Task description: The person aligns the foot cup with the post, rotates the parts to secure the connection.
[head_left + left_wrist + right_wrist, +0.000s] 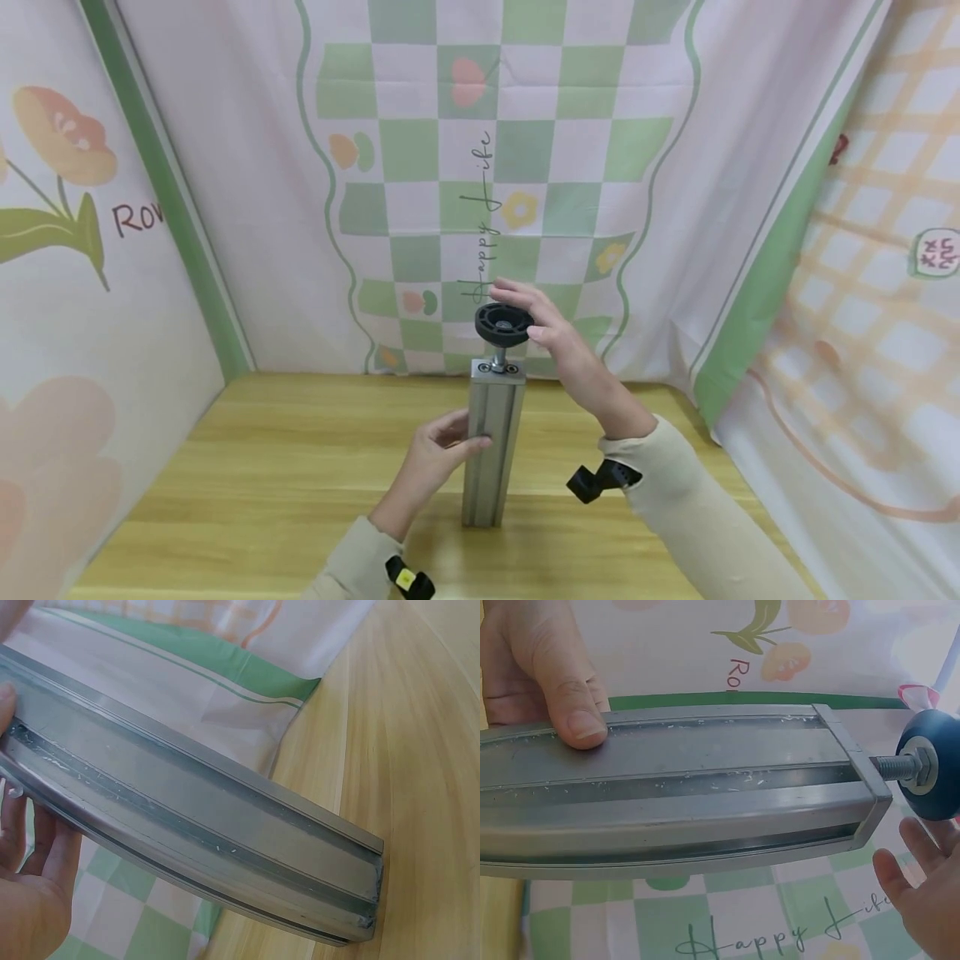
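Observation:
An aluminium profile (489, 467) with long slots stands upright on the wooden table. Out of its top end plate (847, 754) rises a threaded stud (892, 767) with a nut, carrying a black round levelling foot (501, 337). My left hand (435, 454) grips the profile from the left, thumb across its front face. In the left wrist view, the profile's lower end (367, 892) meets the tabletop. Beside the foot is my right hand (573, 358), fingers extended past its far side and thumb at its right edge. Those fingers are loosely spread in the right wrist view.
A wood-grain table (315, 450) lies under the work. Printed cloth hangs behind it (405, 150) and at the left (67, 333) and right (847, 375). Wrist cameras sit on both arms, including a black one (600, 481) on the right.

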Available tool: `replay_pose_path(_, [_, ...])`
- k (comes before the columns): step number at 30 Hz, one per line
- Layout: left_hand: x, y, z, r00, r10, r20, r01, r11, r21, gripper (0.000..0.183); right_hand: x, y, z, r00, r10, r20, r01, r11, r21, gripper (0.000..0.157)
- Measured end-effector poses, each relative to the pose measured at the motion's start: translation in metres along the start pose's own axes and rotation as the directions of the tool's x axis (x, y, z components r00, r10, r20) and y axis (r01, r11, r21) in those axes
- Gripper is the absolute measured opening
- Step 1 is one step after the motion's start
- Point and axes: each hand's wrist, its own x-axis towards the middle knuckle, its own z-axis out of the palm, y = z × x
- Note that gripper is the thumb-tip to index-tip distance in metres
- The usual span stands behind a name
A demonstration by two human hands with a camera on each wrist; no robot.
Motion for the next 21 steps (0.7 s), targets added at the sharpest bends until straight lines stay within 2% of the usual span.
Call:
replay_pose_path(4, [-0.0001, -0.0016, -0.0006, 1.000, -0.001, -0.003, 0.001, 1.000, 0.007, 0.047, -0.0005, -0.0006, -0.0023, 0.999, -0.020, 0.031, 0.020, 1.000, 0.012, 0.053])
replay_pose_path(10, [0.0004, -0.0016, -0.0007, 1.000, 0.004, -0.001, -0.004, 1.000, 0.009, 0.048, -0.0021, -0.0030, -0.0063, 0.999, -0.014, 0.032, 0.011, 0.995, 0.098, 0.044])
replay_pose_path(16, [0.0005, -0.0009, -0.0002, 1.000, 0.005, 0.004, -0.005, 1.000, 0.014, 0.048, -0.0017, -0.0026, -0.0054, 0.998, 0.021, -0.053, -0.023, 0.999, -0.039, 0.045])
replay_pose_path(21, [0.0005, -0.0006, -0.0003, 1.000, 0.006, 0.007, -0.006, 1.000, 0.018, 0.048, 0.0026, -0.0043, -0.0019, 0.989, 0.067, -0.130, -0.078, 0.993, -0.083, 0.052])
